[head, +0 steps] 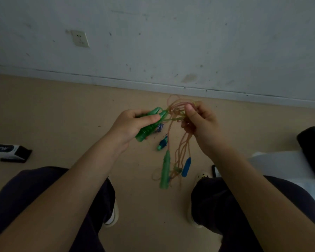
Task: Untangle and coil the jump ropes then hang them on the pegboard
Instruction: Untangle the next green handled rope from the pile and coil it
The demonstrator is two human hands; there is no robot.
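My left hand point(133, 124) grips a pair of green jump-rope handles point(149, 127) side by side. My right hand point(202, 122) holds a bundle of thin orange-pink rope loops point(178, 106) that arch up between the two hands. More strands of the same tangle hang down from that hand. A third green handle point(165, 170) and a blue handle point(186, 166) dangle in those strands above the floor. A teal handle point(162, 143) with blue-and-white braided cord point(160, 127) lies on the floor below my left hand. No pegboard is in view.
A pale wall with a socket point(79, 38) stands ahead, above a tan floor. A black-and-white box point(8, 151) lies at the left. A white object point(284, 170) and a dark object point(313, 142) sit at the right. My knees and shoes point(113, 213) frame the floor below.
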